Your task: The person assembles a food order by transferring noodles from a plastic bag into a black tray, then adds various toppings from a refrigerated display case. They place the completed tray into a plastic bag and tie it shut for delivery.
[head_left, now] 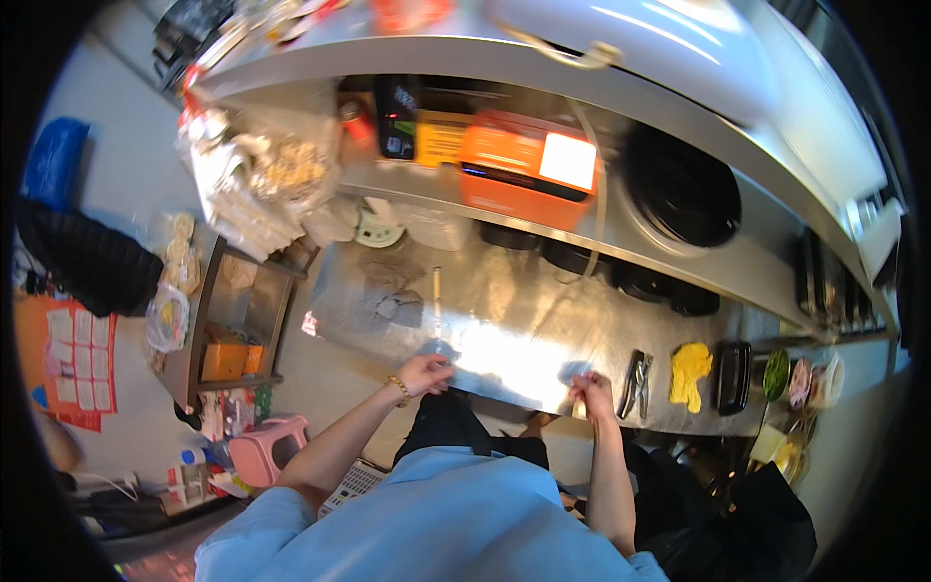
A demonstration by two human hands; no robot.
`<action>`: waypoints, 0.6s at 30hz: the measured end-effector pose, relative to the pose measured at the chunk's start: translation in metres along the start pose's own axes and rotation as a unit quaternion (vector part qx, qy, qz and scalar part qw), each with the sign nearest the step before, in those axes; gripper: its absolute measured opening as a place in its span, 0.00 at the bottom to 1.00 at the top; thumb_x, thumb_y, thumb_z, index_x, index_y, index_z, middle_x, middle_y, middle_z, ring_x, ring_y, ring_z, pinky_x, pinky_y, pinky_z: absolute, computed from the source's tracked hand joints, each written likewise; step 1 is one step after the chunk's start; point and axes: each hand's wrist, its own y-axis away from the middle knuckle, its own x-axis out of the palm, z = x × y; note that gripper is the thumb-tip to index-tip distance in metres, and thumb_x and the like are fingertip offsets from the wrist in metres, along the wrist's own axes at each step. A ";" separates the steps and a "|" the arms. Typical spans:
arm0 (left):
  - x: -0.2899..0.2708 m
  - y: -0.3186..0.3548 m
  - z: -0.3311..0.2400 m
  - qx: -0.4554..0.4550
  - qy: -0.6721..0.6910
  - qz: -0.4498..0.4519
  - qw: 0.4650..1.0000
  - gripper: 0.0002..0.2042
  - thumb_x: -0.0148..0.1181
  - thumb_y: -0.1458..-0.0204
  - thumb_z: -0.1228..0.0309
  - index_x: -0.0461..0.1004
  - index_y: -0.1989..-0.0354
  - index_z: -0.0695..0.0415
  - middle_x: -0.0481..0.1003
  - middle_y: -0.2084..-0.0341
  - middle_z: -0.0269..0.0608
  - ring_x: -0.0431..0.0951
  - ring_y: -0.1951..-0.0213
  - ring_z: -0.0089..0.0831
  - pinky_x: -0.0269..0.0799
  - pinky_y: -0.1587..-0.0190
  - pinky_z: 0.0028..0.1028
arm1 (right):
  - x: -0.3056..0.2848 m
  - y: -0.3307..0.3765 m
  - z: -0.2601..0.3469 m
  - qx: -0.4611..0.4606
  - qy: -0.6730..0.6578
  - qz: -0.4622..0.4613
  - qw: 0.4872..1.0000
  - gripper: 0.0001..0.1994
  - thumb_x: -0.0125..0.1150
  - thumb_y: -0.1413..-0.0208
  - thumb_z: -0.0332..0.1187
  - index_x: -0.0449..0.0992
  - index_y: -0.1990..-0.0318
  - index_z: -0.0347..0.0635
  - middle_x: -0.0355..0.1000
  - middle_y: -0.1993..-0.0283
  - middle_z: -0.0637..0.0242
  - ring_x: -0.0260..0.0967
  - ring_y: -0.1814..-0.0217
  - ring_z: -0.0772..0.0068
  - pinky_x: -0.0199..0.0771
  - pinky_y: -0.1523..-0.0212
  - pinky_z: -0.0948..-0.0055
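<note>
Steel counter (524, 330) is the landmark. At its near edge the left hand (424, 373) pinches something clear, hard to make out. Further right, the right hand (592, 393) is closed on a small blurred item, with tongs (636, 383) just beyond.

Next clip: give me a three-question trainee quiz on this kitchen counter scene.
1. True or false: the left hand and the right hand are both at the near edge of the steel counter.
2. What lies just right of the right hand? A) metal tongs B) a pink stool C) an orange box
3. Fill in: right of the tongs lies a ___ cloth.

Key: 1 true; 2 A; 3 yellow.
</note>
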 end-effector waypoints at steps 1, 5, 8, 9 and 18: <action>0.007 0.007 -0.006 -0.015 0.051 0.028 0.998 0.29 0.62 0.44 0.59 0.61 0.39 0.61 0.76 0.60 0.50 0.81 0.67 0.34 0.80 0.69 0.31 | 0.015 0.017 0.004 0.011 -0.032 0.017 0.999 0.01 0.59 0.46 0.25 0.75 0.68 0.38 0.74 0.75 0.62 0.73 0.77 0.74 0.72 0.77 0.79; 0.015 0.036 -0.015 0.068 0.195 0.036 0.978 0.25 0.53 0.38 0.62 0.57 0.36 0.59 0.76 0.56 0.53 0.81 0.65 0.35 0.81 0.67 0.31 | 0.123 0.061 0.003 0.050 -0.042 0.135 0.989 0.02 0.62 0.45 0.24 0.75 0.66 0.40 0.75 0.72 0.64 0.74 0.73 0.74 0.74 0.73 0.79; -0.030 0.064 0.004 0.157 0.216 -0.074 0.961 0.20 0.50 0.37 0.63 0.62 0.40 0.59 0.78 0.64 0.47 0.81 0.67 0.31 0.81 0.66 0.31 | 0.213 0.069 0.007 0.071 -0.053 0.251 0.964 0.04 0.64 0.45 0.26 0.76 0.62 0.40 0.76 0.69 0.64 0.75 0.68 0.74 0.77 0.67 0.78; -0.054 0.084 0.009 0.193 0.219 -0.107 0.950 0.18 0.49 0.36 0.64 0.63 0.41 0.60 0.78 0.68 0.45 0.80 0.69 0.30 0.80 0.67 0.30 | 0.241 0.063 0.009 0.052 0.005 0.297 0.953 0.07 0.64 0.45 0.29 0.76 0.60 0.40 0.76 0.68 0.62 0.75 0.66 0.72 0.77 0.66 0.75; -0.281 0.407 0.270 -0.202 0.009 -0.646 0.737 0.15 0.48 0.39 0.61 0.71 0.50 0.56 0.76 0.64 0.45 0.76 0.64 0.35 0.73 0.62 0.36 | 0.451 -0.045 0.041 -0.442 0.628 0.162 0.620 0.31 0.67 0.52 0.46 0.66 0.42 0.43 0.58 0.35 0.46 0.58 0.36 0.43 0.63 0.40 0.53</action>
